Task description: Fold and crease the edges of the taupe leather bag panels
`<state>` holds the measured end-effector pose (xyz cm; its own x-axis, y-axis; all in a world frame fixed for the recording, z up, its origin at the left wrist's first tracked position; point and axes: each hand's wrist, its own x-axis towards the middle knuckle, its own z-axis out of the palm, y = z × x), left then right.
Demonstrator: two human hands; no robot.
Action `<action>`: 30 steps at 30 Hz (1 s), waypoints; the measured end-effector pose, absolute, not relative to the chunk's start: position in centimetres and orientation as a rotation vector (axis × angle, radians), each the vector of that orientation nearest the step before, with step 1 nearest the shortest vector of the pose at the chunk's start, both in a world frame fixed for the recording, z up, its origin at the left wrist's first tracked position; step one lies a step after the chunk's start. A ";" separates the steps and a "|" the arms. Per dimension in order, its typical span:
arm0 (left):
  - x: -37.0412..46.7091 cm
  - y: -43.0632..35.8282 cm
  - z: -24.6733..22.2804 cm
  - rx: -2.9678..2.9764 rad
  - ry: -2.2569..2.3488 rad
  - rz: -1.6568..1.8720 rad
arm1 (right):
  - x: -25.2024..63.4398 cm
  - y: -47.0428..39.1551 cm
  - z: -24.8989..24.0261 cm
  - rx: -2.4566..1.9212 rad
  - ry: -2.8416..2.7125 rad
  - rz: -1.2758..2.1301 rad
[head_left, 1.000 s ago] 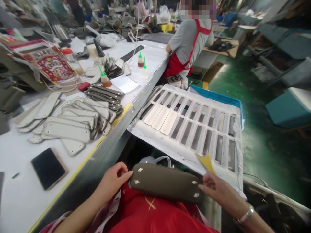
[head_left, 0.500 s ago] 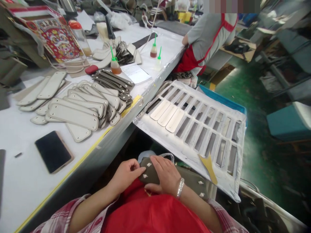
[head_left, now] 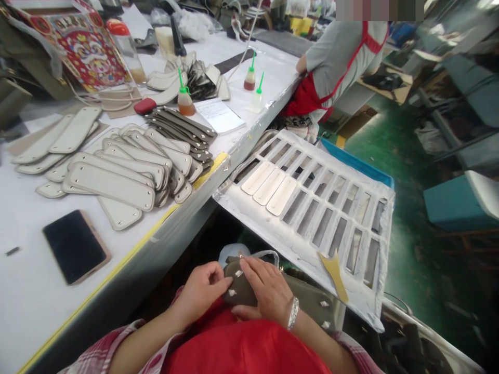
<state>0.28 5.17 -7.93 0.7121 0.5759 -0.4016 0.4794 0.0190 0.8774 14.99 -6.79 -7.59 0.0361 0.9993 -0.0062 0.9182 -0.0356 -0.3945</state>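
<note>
Low in front of my red apron lies a dark olive strip (head_left: pixel 242 286) with rounded ends and small shiny metal pieces near its corners. My left hand (head_left: pixel 203 291) pinches its left end between thumb and curled fingers, beside two of the metal pieces. Across the strip rests my right hand (head_left: pixel 268 291), fingers over the top and thumb on the near edge, gripping it. The right end of the strip shows past my wrist, which wears a silvery bracelet (head_left: pixel 293 313).
To the right stands a white slotted rack (head_left: pixel 296 249) holding several pale strips (head_left: pixel 268 188). On the table are a pile of pale strips (head_left: pixel 113 182), a stack of dark strips (head_left: pixel 179 130), a phone (head_left: pixel 76 246) and green-tipped bottles (head_left: pixel 186 101). A person in a red apron (head_left: pixel 312 98) sits beyond.
The view has shifted slightly, with the table items a little further left. Both hands keep nearly the same hold on the olive strip.
</note>
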 end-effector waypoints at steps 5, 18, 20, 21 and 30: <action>0.4 5.3 -8.3 1.626 0.837 0.067 | 15.2 -6.9 -7.5 -2.032 -1.956 0.404; 0.7 6.0 -8.0 1.861 0.756 -0.010 | 15.8 -8.2 -6.5 -2.073 -1.902 0.505; 0.4 6.1 -7.2 1.993 0.761 -0.092 | 17.6 -11.3 -5.6 -2.152 -1.813 0.478; 0.3 6.2 -6.8 2.073 0.775 -0.119 | 18.6 -13.2 -5.2 -2.216 -1.740 0.453; 8.0 -0.5 -7.3 2.716 -0.190 0.182 | 22.8 -23.2 -6.5 -2.305 -1.483 0.566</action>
